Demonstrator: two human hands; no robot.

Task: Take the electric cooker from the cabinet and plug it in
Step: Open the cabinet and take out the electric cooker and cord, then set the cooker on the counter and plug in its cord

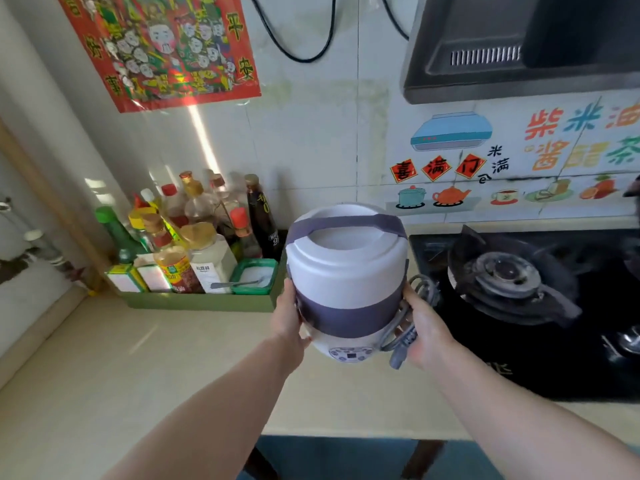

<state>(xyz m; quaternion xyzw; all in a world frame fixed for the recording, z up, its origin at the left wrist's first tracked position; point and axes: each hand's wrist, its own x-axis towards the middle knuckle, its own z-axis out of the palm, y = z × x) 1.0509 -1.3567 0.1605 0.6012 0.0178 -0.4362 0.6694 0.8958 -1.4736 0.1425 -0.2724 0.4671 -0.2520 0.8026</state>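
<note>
A small white electric cooker with a grey band and a grey carrying handle is held up above the beige countertop, between both hands. My left hand grips its left side. My right hand presses on its right side and also holds the coiled grey power cord, whose plug hangs down by my palm. The cooker's control panel faces me at the bottom. No wall socket shows in view.
A green tray full of several sauce bottles and jars stands at the back left. A black gas hob lies to the right under a range hood. Black cables hang on the tiled wall.
</note>
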